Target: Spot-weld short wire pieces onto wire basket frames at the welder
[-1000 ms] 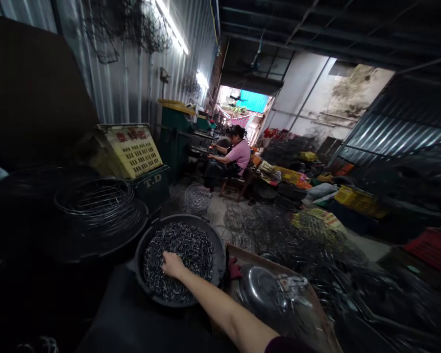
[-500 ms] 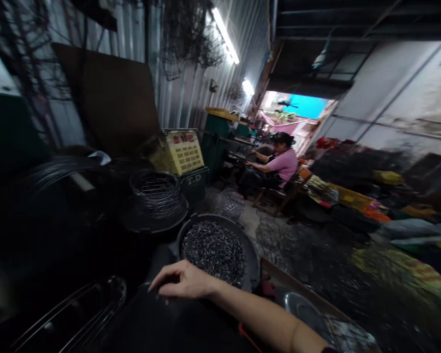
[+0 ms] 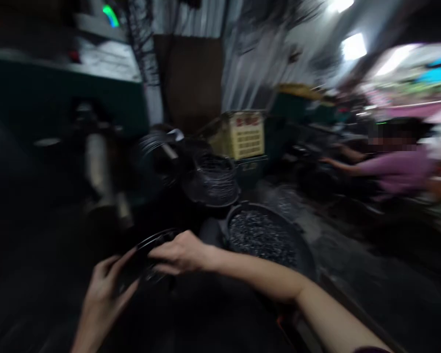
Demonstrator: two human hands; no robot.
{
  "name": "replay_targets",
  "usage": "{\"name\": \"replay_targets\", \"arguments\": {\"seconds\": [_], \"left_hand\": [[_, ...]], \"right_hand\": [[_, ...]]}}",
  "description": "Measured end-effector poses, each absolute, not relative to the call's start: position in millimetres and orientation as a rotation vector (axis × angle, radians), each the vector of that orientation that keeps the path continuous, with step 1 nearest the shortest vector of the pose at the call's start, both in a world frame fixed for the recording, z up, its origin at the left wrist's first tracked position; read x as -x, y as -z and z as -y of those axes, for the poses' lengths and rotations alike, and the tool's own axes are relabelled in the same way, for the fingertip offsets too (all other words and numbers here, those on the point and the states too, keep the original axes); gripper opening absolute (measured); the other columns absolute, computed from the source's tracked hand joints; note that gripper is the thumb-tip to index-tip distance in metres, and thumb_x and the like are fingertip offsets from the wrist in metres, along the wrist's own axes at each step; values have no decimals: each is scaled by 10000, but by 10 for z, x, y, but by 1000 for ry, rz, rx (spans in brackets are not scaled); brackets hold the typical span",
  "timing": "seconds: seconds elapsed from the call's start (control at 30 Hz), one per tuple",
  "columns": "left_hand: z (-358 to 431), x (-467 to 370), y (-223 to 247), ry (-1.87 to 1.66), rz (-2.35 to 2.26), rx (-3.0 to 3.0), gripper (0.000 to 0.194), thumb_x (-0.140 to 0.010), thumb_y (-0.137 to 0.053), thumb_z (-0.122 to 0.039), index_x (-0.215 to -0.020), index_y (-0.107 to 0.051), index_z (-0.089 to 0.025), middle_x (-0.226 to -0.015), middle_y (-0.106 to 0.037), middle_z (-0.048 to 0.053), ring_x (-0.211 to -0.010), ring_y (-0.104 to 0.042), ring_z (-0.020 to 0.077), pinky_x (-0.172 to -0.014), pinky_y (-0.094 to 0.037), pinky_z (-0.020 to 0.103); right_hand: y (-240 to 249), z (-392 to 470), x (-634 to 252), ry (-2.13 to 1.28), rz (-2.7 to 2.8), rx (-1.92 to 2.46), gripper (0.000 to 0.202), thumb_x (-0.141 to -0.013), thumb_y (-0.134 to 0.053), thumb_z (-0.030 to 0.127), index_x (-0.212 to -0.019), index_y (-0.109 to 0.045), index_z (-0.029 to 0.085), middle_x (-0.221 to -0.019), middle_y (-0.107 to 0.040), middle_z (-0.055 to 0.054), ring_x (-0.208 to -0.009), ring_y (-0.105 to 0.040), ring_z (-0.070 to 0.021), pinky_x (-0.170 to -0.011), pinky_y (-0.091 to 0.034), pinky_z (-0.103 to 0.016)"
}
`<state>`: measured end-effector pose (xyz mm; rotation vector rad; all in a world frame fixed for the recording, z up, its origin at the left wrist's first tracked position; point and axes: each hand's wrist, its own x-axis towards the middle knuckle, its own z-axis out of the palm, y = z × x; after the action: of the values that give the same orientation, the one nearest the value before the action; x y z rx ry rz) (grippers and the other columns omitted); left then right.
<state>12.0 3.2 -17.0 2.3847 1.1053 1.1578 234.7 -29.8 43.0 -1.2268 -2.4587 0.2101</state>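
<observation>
A dark, shiny wire frame [image 3: 156, 240] with a curved rim lies between my two hands at the lower middle. My left hand [image 3: 105, 289] has its fingers and thumb curled about the near left side of this frame. From the right, my right hand [image 3: 183, 252] reaches over, its fingertips at the frame's rim. Blur smears those fingers, so whether they grip the wire is unclear. Darkness hides the lower part of the frame.
A black tub [image 3: 308, 250] of small metal pieces stands right of my right hand. Behind it are coiled wire rings [image 3: 216, 176] on a dark basin and a yellow crate [image 3: 246, 135]. A machine [image 3: 99, 166] stands left. A person in pink [image 3: 400, 166] sits at the right.
The view has swung left, shifting the tub, crate and seated person to the right. My left hand has come into view at the wire frame, and my right hand is now beside its rim.
</observation>
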Motion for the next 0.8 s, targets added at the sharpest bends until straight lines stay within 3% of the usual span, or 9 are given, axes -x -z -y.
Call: {"name": "replay_targets", "arguments": {"seconds": [0.1, 0.3, 0.37, 0.53, 0.67, 0.8], "left_hand": [[78, -37, 169, -942, -1236, -2323, 526, -769, -611, -248, -1277, -483, -292, -1107, -456, 57, -1007, -550, 202, -856, -520, 350], [83, -27, 92, -890, -1311, -2177, 570, -722, -628, -155, -1261, -499, -289, -1094, -437, 48, -1011, -519, 188, -856, -501, 330], [109, -30, 78, -888, -1295, -2175, 577, -723, -621, -147, -1266, -495, -296, -1097, -435, 46, -1027, -506, 194, -861, -496, 337], [129, -12, 78, -872, -1280, -2153, 583, -730, -622, -163, -1279, -481, -300, -1099, -436, 43, -1007, -516, 188, -864, -498, 341], [129, 44, 62, -906, -1317, -2128, 580, -721, -633, -156, -1266, -490, -292, -1060, -448, 32, -982, -532, 176, -874, -498, 337], [114, 97, 51, -962, -1326, -2135, 584, -713, -644, -139, -1261, -493, -274, -1040, -451, 28, -979, -528, 166, -874, -495, 317]], "right_hand": [[-420, 307, -2291, -196, 2444, 1086, 269, -864, -583, 340, -1060, -644, 165, -926, -715, -53, -704, -657, -137, -586, -442, -218], [-499, 295, -2226, -842, 2167, 1015, 169, -886, -551, 303, -922, -671, 189, -791, -706, 6, -625, -625, -93, -577, -443, -178], [-467, 245, -2229, -702, 2214, 1106, 191, -889, -548, 315, -983, -665, 198, -844, -712, -2, -657, -634, -102, -600, -449, -190], [-260, 128, -2246, 89, 2621, 1108, 420, -856, -589, 339, -1231, -550, 156, -1054, -684, -87, -737, -651, -160, -594, -442, -256], [-178, 98, -2193, 363, 2678, 915, 262, -895, -495, 197, -1129, -605, 155, -995, -703, -55, -651, -617, -115, -539, -374, -254], [-151, 7, -2161, 484, 2623, 722, 213, -911, -478, 163, -1050, -637, 181, -1007, -703, -24, -607, -574, -80, -536, -337, -258]]}}
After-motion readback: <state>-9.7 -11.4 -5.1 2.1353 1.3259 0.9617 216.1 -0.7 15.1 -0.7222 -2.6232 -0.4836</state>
